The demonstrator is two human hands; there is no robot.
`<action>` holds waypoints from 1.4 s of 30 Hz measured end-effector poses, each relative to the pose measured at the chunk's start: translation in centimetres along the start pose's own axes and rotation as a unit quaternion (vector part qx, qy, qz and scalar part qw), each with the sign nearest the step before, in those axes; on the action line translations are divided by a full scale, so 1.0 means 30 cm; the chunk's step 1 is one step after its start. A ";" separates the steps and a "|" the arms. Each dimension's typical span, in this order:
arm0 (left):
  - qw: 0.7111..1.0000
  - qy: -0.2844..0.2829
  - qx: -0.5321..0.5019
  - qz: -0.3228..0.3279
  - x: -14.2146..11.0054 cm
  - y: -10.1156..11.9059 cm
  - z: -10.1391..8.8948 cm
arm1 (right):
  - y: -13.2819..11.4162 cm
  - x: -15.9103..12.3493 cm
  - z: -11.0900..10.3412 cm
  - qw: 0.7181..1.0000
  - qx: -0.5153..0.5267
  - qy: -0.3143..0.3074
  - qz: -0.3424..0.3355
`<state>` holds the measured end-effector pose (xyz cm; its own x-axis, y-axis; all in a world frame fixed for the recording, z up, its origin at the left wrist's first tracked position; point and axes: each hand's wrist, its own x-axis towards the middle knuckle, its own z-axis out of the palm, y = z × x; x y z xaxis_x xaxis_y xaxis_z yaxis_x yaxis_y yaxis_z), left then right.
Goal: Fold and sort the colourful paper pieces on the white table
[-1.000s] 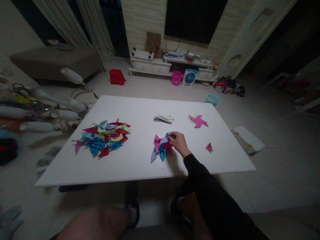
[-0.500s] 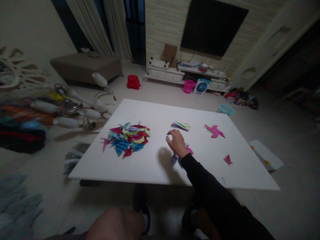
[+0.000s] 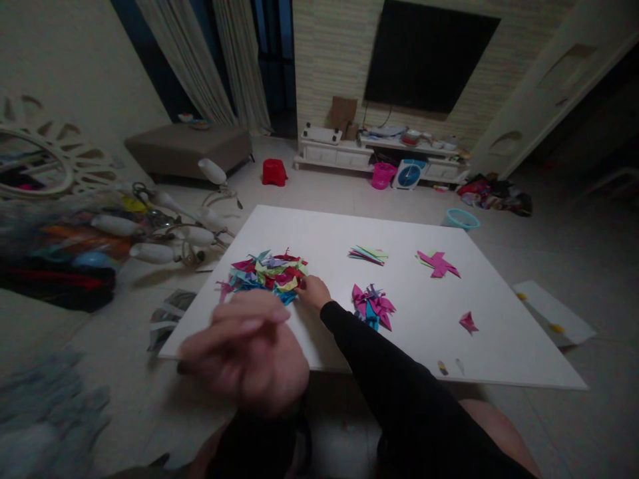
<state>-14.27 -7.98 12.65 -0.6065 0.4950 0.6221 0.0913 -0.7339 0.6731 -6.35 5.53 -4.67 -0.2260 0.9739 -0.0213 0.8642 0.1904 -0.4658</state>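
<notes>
Turquoise basket point(image 3: 462, 214), contents indistinct, folded-paper pile point(image 3: 269, 271) at right grip point(image 3: 315, 293), left grip point(image 3: 249, 352) blurred, both states unclear.

White table point(image 3: 319, 233) with folded-paper heap point(image 3: 264, 269), smaller cluster point(image 3: 372, 309), fanned papers point(image 3: 368, 255), pinwheel-shaped papers point(image 3: 439, 264), small pink piece point(image 3: 468, 323)

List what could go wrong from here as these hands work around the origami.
The heap of origami cranes overlaps; the right hand at its edge might drag several along.
The right sleeve passes close beside the smaller origami cluster and could brush it askew.
The left hand, blurred in the foreground, could block sight of the heap.
</notes>
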 end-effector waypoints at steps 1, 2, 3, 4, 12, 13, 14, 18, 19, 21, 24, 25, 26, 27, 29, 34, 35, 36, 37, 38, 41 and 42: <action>1.000 0.003 -0.001 0.001 -0.005 -0.030 0.012 | -0.004 0.002 0.005 1.000 0.002 -0.002 0.002; 1.000 -0.005 0.007 -0.013 -0.009 -0.066 0.020 | -0.005 0.003 0.009 1.000 0.003 -0.006 0.004; 0.998 -0.030 0.024 -0.048 -0.012 -0.104 0.024 | -0.005 0.004 0.011 1.000 0.002 -0.009 0.007; 0.992 -0.054 0.047 -0.104 -0.012 -0.142 0.023 | -0.002 0.004 0.013 1.000 -0.001 -0.013 0.012; 0.940 -0.094 0.112 -0.308 0.030 -0.292 -0.080 | 0.072 -0.026 -0.027 1.000 0.004 0.008 0.028; 0.938 -0.094 0.118 -0.312 0.031 -0.298 -0.090 | 0.083 -0.036 -0.043 1.000 0.010 0.015 0.024; 0.937 -0.093 0.122 -0.315 0.030 -0.305 -0.097 | 0.094 -0.048 -0.061 0.999 0.016 0.022 0.020; 0.930 -0.114 0.134 -0.322 0.003 -0.338 -0.093 | 0.131 -0.121 -0.159 0.998 0.043 0.041 0.007; 0.927 -0.127 0.138 -0.326 -0.009 -0.347 -0.085 | 0.137 -0.146 -0.188 0.997 0.054 0.046 0.002; 0.911 -0.164 0.141 -0.352 -0.040 -0.361 -0.062 | 0.144 -0.201 -0.248 0.994 0.091 0.067 -0.014; 0.868 -0.221 0.111 -0.431 -0.096 -0.362 -0.015 | 0.143 -0.292 -0.332 0.983 0.148 0.102 -0.041; 0.853 -0.235 0.088 -0.458 -0.116 -0.355 0.003 | 0.141 -0.323 -0.357 0.980 0.156 0.109 -0.049; 0.840 -0.246 0.062 -0.479 -0.136 -0.346 0.021 | 0.140 -0.353 -0.379 0.979 0.160 0.112 -0.058; 0.830 -0.258 0.036 -0.492 -0.155 -0.335 0.038 | 0.139 -0.382 -0.399 0.978 0.159 0.117 -0.068; 0.817 -0.288 -0.004 -0.501 -0.192 -0.312 0.069 | 0.142 -0.433 -0.429 0.976 0.150 0.130 -0.087; 0.796 -0.316 -0.054 -0.514 -0.259 -0.291 0.123 | 0.175 -0.511 -0.468 0.963 0.195 0.167 -0.077; 0.790 -0.315 -0.063 -0.523 -0.267 -0.293 0.130 | 0.186 -0.518 -0.471 0.957 0.219 0.173 -0.072; 0.783 -0.315 -0.071 -0.532 -0.274 -0.296 0.136 | 0.199 -0.523 -0.473 0.951 0.245 0.180 -0.066; 0.777 -0.315 -0.076 -0.540 -0.280 -0.299 0.142 | 0.212 -0.525 -0.473 0.943 0.269 0.187 -0.057; 0.772 -0.315 -0.079 -0.546 -0.286 -0.303 0.147 | 0.226 -0.526 -0.473 0.936 0.290 0.194 -0.046; 0.770 -0.321 -0.078 -0.546 -0.301 -0.312 0.160 | 0.261 -0.526 -0.471 0.921 0.325 0.214 -0.019; 0.770 -0.327 -0.076 -0.544 -0.307 -0.314 0.164 | 0.270 -0.526 -0.471 0.920 0.325 0.219 -0.019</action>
<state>-5.67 -3.33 2.55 0.2716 0.9466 -0.1735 -0.3135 0.2575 0.9140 10.56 -6.54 4.39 0.0753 0.9515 0.2982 0.3749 0.2501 -0.8927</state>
